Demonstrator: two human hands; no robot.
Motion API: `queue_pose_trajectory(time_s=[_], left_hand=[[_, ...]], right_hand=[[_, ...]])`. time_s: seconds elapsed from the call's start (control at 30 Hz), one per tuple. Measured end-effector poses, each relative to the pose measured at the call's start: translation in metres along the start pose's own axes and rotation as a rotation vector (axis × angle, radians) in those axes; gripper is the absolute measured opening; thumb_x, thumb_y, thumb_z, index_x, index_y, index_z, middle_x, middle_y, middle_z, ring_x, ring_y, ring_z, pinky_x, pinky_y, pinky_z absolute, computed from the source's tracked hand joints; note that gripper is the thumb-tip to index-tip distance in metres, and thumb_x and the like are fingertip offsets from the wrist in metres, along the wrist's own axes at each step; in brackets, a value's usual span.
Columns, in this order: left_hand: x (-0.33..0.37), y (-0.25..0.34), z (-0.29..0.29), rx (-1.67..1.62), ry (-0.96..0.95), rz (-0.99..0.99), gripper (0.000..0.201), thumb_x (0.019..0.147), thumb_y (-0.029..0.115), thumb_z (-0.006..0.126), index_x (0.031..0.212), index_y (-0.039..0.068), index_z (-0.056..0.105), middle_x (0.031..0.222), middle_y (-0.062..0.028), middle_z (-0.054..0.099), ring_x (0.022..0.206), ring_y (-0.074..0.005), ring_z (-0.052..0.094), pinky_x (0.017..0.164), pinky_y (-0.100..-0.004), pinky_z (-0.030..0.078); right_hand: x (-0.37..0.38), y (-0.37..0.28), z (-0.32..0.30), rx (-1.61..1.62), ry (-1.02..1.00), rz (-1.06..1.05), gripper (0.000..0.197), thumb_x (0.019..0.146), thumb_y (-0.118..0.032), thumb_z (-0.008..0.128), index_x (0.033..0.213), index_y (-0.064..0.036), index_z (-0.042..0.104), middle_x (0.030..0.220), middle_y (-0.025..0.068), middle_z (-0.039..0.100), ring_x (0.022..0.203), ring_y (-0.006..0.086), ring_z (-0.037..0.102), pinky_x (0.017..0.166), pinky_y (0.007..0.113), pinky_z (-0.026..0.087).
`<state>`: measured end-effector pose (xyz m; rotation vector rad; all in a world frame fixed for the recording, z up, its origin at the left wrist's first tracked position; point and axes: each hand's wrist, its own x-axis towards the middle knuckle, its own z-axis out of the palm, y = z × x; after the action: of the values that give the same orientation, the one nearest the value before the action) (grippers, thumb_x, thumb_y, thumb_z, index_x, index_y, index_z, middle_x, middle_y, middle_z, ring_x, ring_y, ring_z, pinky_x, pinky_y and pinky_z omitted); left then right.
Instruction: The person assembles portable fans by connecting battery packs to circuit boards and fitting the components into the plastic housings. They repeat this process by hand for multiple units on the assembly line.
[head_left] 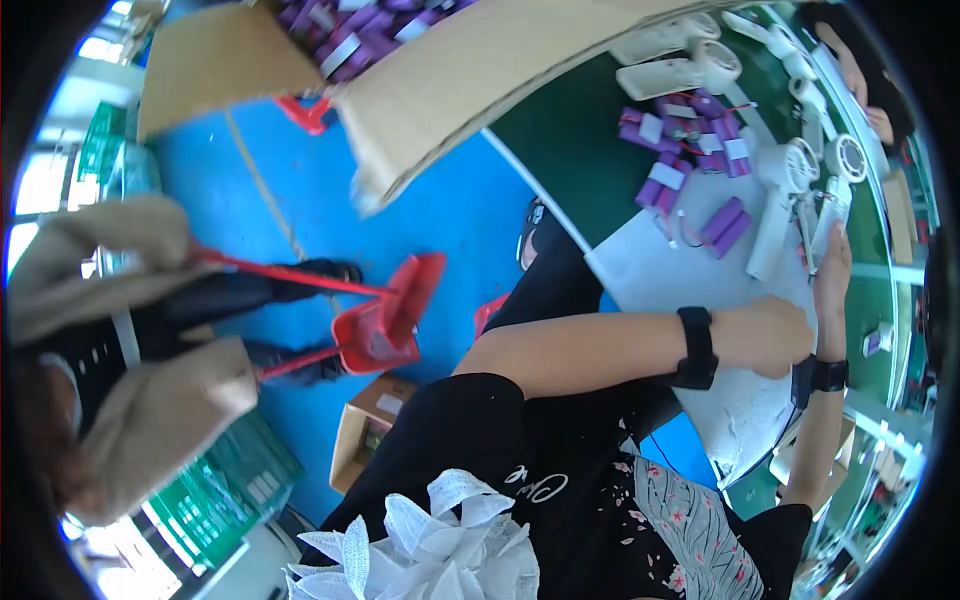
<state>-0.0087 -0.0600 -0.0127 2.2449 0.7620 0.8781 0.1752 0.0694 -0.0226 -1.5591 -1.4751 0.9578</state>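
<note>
My left hand (pixel 765 335) is curled closed over the pale work surface at the right. Its fingers are mostly turned away, so what they hold, if anything, does not show. Beside it my right hand (pixel 833 275) grips the lower part of a white handheld fan (pixel 832 208), whose round head points away from me. Next to that lies another white handheld fan (pixel 770 230). Several purple battery packs (pixel 665 180) with thin wires are heaped on the surface, and one pack (pixel 726 228) sits apart, nearer my hands.
More white fan housings (pixel 665 75) line the far side of the green table (pixel 560 110). A large cardboard box (pixel 480 80) of purple packs stands at the upper left. A person (pixel 110 330) at the left holds a red dustpan (pixel 375 335) and a red-handled tool. A small carton (pixel 370 420) is on the floor.
</note>
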Motion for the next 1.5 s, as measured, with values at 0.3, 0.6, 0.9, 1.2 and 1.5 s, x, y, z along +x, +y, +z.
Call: queue_pose_trajectory(time_s=[0.3, 0.6, 0.9, 1.2, 1.5], left_hand=[[-0.151, 0.044, -0.037, -0.689, -0.062, 0.013, 0.019, 0.081, 0.018, 0.063, 0.091, 0.004, 0.069, 0.085, -0.0153, 0.066, 0.084, -0.0316, 0.063, 0.073, -0.0404, 0.05], [-0.14, 0.031, -0.062, -0.439, 0.528, -0.126, 0.02, 0.075, 0.014, 0.073, 0.091, 0.004, 0.068, 0.087, -0.0094, 0.063, 0.08, -0.0264, 0.061, 0.073, -0.0374, 0.049], [-0.085, 0.021, -0.046, 0.411, 0.406, -0.382, 0.052, 0.068, 0.024, 0.078, 0.115, 0.012, 0.059, 0.119, -0.0166, 0.046, 0.103, -0.0343, 0.049, 0.082, -0.041, 0.046], [-0.051, 0.031, -0.027, 0.684, 0.386, -0.405, 0.056, 0.071, 0.029, 0.077, 0.123, 0.02, 0.058, 0.126, -0.0178, 0.043, 0.112, -0.0355, 0.042, 0.091, -0.0477, 0.037], [-0.044, 0.005, -0.012, 0.708, 0.365, -0.343, 0.05, 0.072, 0.03, 0.076, 0.12, 0.024, 0.061, 0.126, -0.0172, 0.045, 0.118, -0.0355, 0.039, 0.095, -0.053, 0.031]], right_hand=[[0.022, 0.03, -0.01, -0.029, 0.075, -0.061, 0.049, 0.1, -0.038, 0.047, 0.127, 0.003, 0.055, 0.11, 0.0056, 0.063, 0.09, 0.0131, 0.059, 0.077, 0.027, 0.048], [0.033, 0.037, -0.013, 0.013, 0.184, -0.054, 0.044, 0.099, -0.034, 0.052, 0.119, 0.0043, 0.061, 0.107, 0.0062, 0.065, 0.09, 0.0143, 0.059, 0.08, 0.03, 0.047], [0.013, -0.011, 0.033, -0.171, 0.278, -0.06, 0.045, 0.097, -0.037, 0.054, 0.113, 0.0029, 0.066, 0.097, 0.0082, 0.068, 0.087, 0.0133, 0.059, 0.079, 0.028, 0.045], [0.062, -0.039, 0.024, -0.185, 0.151, -0.031, 0.044, 0.098, -0.037, 0.053, 0.115, 0.001, 0.065, 0.102, 0.0093, 0.068, 0.09, 0.0138, 0.059, 0.083, 0.029, 0.045], [0.076, -0.036, 0.065, -0.185, -0.118, -0.197, 0.044, 0.097, -0.04, 0.049, 0.11, -0.001, 0.064, 0.089, 0.0161, 0.068, 0.081, 0.024, 0.063, 0.076, 0.036, 0.047]])
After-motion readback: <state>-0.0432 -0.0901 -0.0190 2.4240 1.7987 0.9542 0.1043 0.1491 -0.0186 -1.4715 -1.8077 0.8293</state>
